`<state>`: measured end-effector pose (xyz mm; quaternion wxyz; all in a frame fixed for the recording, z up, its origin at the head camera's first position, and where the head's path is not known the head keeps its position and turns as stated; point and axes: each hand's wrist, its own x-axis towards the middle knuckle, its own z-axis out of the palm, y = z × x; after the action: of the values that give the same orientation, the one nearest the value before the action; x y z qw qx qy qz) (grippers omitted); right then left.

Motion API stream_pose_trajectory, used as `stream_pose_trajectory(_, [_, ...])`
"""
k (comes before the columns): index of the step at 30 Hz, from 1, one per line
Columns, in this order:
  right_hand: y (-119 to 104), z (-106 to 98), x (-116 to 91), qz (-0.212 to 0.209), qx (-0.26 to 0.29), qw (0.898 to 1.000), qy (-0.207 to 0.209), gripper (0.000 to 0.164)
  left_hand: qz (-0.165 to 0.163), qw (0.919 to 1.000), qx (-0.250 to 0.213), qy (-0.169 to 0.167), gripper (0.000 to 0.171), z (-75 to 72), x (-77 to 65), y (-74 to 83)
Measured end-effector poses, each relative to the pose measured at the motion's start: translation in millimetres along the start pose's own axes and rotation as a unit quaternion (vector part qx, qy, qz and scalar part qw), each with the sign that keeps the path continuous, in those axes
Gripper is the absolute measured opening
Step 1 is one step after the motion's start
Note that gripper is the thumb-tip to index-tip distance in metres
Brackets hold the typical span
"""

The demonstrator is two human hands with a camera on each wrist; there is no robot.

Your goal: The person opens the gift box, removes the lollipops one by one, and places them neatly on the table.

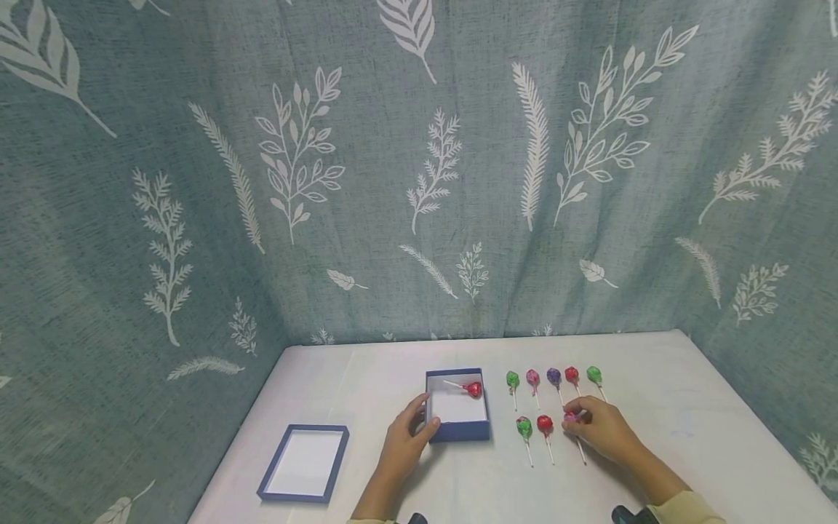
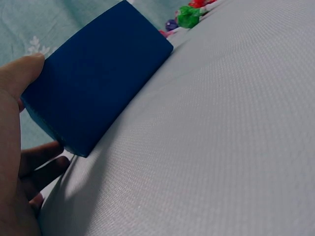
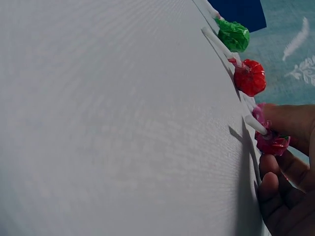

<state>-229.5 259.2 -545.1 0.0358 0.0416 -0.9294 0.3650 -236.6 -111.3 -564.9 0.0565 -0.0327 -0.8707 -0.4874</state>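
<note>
My left hand [image 1: 404, 440] holds the near left corner of an open blue box [image 1: 460, 431], its thumb at the top edge and fingers along the side. Inside the white interior lies one red lollipop [image 1: 474, 389], stick pointing left. To the right, my right hand [image 1: 605, 429] pinches the wrapped head of a pink lollipop [image 3: 273, 143] between thumb and fingers; its stick points toward the near side. Beside it in the front row lie a red lollipop [image 1: 545, 424] and a green lollipop [image 1: 524, 427].
A back row of lollipops runs beyond the right hand, with a green lollipop [image 1: 513, 379] at its left end and another green lollipop [image 1: 594, 374] at its right. The blue-rimmed lid [image 1: 292, 498] lies at the left on the white tablecloth [image 1: 497, 487]. A patterned curtain [image 1: 471, 182] encloses the table.
</note>
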Motion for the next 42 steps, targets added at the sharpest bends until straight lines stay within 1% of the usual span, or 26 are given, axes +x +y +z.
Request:
stream_pose_trajectory(4, [0.7, 1.3, -0.8, 0.002, -0.003, 1.0, -0.004, 0.023, 0.001, 1.0, -0.001, 0.0, 0.055, 0.2, -0.6, -0.4])
stream_pose_trajectory(13, [5.1, 5.5, -1.6, -0.005, -0.005, 1.0, 0.001, 0.024, 0.009, 1.0, -0.001, -0.001, 0.055, 1.2, -0.7, -3.1])
stream_pose_trajectory(20, [3.5, 3.0, -1.4, 0.011, -0.007, 1.0, -0.015, 0.035, 0.003, 1.0, 0.002, 0.002, 0.055, 2.1, -1.5, -4.3])
stream_pose_trajectory(22, [3.4, 2.1, -1.3, 0.013, -0.007, 1.0, -0.019, 0.037, 0.006, 1.0, 0.002, 0.004, 0.055, 2.1, -1.9, -3.8])
stream_pose_trajectory(29, [6.6, 1.2, 0.4, 0.019, 0.001, 1.0, -0.019, 0.03, 0.015, 0.9999, -0.003, 0.004, 0.056, 1.7, -2.4, -3.4])
stream_pose_trajectory(37, [5.5, -3.8, -1.4, 0.015, -0.012, 0.999, -0.043, 0.035, 0.005, 1.0, 0.003, 0.006, 0.055, 1.8, -2.2, -1.7])
stream_pose_trajectory(39, [4.9, -6.0, -1.6, 0.01, -0.011, 0.999, -0.044, 0.035, 0.007, 0.9999, 0.0, 0.007, 0.055, 1.9, -2.2, -1.6])
stream_pose_trajectory(42, [3.7, -9.0, -1.6, 0.012, -0.007, 0.999, -0.043, 0.033, 0.01, 0.9999, -0.003, 0.007, 0.055, 1.6, -2.0, -1.2])
